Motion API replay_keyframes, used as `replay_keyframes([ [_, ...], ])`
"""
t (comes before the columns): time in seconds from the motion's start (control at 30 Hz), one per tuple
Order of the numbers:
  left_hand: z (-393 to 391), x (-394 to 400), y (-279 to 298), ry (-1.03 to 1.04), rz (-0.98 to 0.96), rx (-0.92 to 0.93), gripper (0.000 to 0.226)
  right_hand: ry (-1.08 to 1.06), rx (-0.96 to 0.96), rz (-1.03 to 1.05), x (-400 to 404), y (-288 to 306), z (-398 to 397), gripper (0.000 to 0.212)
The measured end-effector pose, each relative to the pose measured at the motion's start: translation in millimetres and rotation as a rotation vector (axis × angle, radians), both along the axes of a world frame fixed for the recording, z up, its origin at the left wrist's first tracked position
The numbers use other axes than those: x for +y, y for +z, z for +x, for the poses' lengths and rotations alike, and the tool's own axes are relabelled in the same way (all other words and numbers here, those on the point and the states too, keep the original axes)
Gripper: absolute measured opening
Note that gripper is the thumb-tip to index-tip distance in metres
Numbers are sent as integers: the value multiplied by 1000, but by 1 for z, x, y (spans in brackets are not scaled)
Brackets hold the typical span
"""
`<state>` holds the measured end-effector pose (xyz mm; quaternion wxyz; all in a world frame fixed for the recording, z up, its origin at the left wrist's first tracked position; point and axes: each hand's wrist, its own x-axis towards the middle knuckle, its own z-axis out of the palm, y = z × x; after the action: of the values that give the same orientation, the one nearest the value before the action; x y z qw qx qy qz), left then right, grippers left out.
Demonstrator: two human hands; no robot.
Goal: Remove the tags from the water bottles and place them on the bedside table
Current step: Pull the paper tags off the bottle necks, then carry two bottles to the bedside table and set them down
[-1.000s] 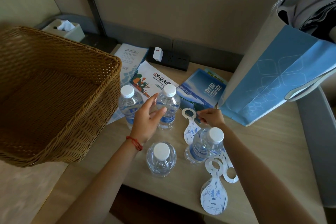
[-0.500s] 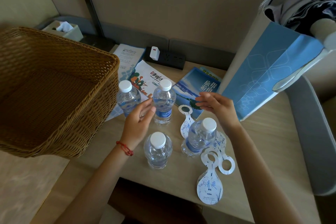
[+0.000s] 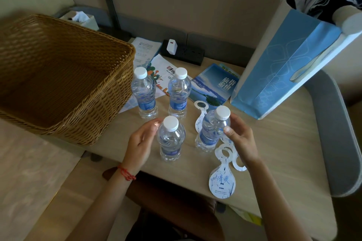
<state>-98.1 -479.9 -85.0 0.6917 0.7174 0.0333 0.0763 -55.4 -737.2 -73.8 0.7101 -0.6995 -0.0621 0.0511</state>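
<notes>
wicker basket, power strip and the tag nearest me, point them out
wicker basket [image 3: 109, 123], head view, on its woven front wall
power strip [image 3: 188, 55], head view, on its black top face
nearest tag [image 3: 222, 183], head view, on its round printed end

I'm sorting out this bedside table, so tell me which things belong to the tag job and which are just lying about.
Job: four water bottles, removed tags, bedside table, left hand, right hand.

Lying about: wicker basket, blue paper bag, brochures, power strip, tissue box.

four bottles [image 3: 170, 139] stand on the table [image 3: 284, 154], basket [image 3: 64, 76] left, bag [image 3: 284, 68] right, tags [image 3: 222, 180] in front.
</notes>
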Motion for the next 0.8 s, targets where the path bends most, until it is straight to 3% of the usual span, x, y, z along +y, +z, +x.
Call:
replay_keyframes([
  [0.1,-10,-2,-6,-65,-36,11,37,24,58,-19,3,-8,-3,68],
  [0.3,-12,-9,-21,-76,5,121,68,7,147,-201,7,-25,-1,75],
  [0.57,-6,-13,-24,-54,112,117,63,-33,131,-305,11,-31,3,68],
  [0.8,-1,-13,-18,-3,56,96,51,-55,83,-271,14,-24,-1,49],
])
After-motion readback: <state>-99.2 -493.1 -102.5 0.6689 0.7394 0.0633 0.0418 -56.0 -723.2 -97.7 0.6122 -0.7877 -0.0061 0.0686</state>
